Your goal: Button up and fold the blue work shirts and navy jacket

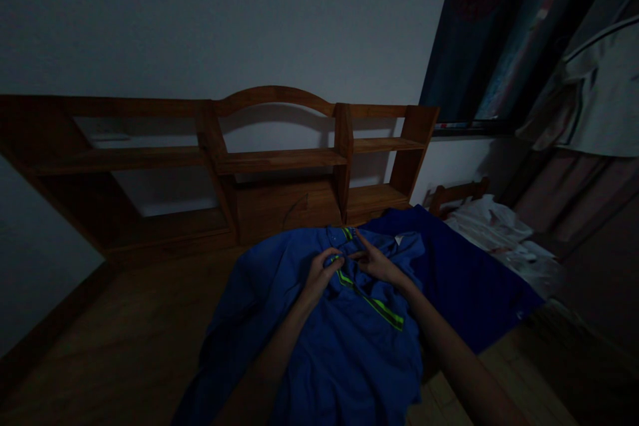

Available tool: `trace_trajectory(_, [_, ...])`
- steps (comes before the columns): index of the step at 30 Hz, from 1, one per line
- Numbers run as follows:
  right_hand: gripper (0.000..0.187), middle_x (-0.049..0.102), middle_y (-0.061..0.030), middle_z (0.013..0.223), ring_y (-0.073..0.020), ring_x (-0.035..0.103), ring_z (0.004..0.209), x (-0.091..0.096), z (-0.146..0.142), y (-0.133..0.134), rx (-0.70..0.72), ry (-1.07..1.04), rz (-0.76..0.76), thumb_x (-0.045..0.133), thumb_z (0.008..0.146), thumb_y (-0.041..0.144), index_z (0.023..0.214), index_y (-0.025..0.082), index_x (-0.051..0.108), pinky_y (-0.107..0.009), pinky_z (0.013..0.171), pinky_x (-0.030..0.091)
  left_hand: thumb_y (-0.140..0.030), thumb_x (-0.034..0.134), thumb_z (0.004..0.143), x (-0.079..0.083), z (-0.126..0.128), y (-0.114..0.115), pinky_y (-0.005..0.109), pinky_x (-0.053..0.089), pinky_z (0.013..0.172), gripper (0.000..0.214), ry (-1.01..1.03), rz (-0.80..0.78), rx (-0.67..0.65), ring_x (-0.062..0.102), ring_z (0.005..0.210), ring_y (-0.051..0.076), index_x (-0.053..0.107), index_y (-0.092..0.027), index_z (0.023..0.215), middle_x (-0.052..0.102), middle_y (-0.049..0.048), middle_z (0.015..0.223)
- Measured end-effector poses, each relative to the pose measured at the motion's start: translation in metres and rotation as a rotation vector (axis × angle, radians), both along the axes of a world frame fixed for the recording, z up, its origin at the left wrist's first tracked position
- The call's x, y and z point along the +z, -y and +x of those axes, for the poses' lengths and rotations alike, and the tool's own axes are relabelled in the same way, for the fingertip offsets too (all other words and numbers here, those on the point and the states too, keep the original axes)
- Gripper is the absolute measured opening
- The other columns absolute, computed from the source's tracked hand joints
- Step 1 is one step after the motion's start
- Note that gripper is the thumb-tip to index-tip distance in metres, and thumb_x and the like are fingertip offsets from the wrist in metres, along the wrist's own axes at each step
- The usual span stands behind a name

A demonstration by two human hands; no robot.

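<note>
A blue garment with a yellow-green and dark stripe down its front opening lies spread before me; whether it is a shirt or a jacket I cannot tell. My left hand pinches the striped edge between thumb and fingers. Just right of it, my right hand is on the same opening, its index finger stretched out toward the collar end and its other fingers partly bent at the cloth. A small white label shows on the garment's right side. The cloth under my fingertips is partly hidden.
A darker blue cloth lies to the right, on the wooden surface. Behind stands a wooden shelf unit against the wall. White plastic bags sit at the right near a wooden chair back. A white shirt hangs at far right.
</note>
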State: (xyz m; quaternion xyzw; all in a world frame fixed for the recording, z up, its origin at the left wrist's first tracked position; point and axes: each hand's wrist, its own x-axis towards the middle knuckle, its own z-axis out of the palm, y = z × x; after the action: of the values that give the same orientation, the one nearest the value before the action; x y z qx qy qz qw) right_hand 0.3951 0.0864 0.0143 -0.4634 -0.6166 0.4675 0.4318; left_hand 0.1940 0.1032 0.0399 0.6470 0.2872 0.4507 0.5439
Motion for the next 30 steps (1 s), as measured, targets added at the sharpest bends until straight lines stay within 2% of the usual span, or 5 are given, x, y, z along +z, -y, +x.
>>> trace_trajectory(6, [0.097,0.029,-0.0124,0.146,-0.0204,0.056,0.109,0.003,0.001,0.000,-0.055,0.158,0.227,0.061,0.069,0.016,0.146,0.029,0.003,-0.036,0.088,0.048,-0.040,0.063,0.075,0.001,0.002,0.002,0.023,0.043,0.072,0.030,-0.076,-0.017,-0.124,0.059,0.080,0.018,0.069,-0.014,0.089,0.066,0.0031,0.084])
trace_trajectory(14, [0.096,0.000,-0.0042,0.153,-0.0233,0.000,0.140,0.012,-0.004,0.003,-0.210,0.359,0.388,0.058,0.068,0.011,0.147,0.028,0.006,-0.043,0.109,0.025,-0.044,0.069,0.070,0.018,0.002,0.024,0.026,0.045,0.081,0.042,-0.268,0.014,-0.594,0.061,0.092,0.021,0.068,-0.016,0.101,0.068,0.0059,0.099])
trace_trajectory(17, [0.086,-0.002,-0.0040,0.153,-0.0224,0.001,0.140,0.012,-0.002,0.002,-0.239,0.396,0.400,0.055,0.070,0.010,0.145,0.028,0.017,-0.042,0.109,0.026,-0.047,0.062,0.076,0.023,0.004,0.034,0.027,0.045,0.082,0.042,-0.281,-0.024,-0.645,0.061,0.091,0.020,0.067,-0.016,0.104,0.068,0.0058,0.099])
trace_trajectory(25, [0.069,0.026,-0.0089,0.146,-0.0226,0.030,0.133,0.008,0.001,-0.003,-0.459,0.368,0.451,0.058,0.075,0.024,0.138,0.024,0.030,-0.042,0.107,0.030,-0.046,0.045,0.086,-0.002,0.017,0.023,0.027,0.044,0.085,0.043,-0.276,0.059,-0.265,0.060,0.093,0.019,0.067,-0.016,0.106,0.068,0.0035,0.098])
trace_trajectory(30, [0.022,0.048,-0.0106,0.129,-0.0231,0.032,0.132,0.012,0.003,-0.005,-0.552,0.434,0.470,0.057,0.079,0.034,0.094,0.019,0.059,-0.040,0.104,0.032,-0.043,0.045,0.085,-0.013,0.017,0.018,0.025,0.046,0.066,0.043,-0.417,0.153,-0.065,0.061,0.071,0.017,0.063,-0.016,0.114,0.069,0.0050,0.082])
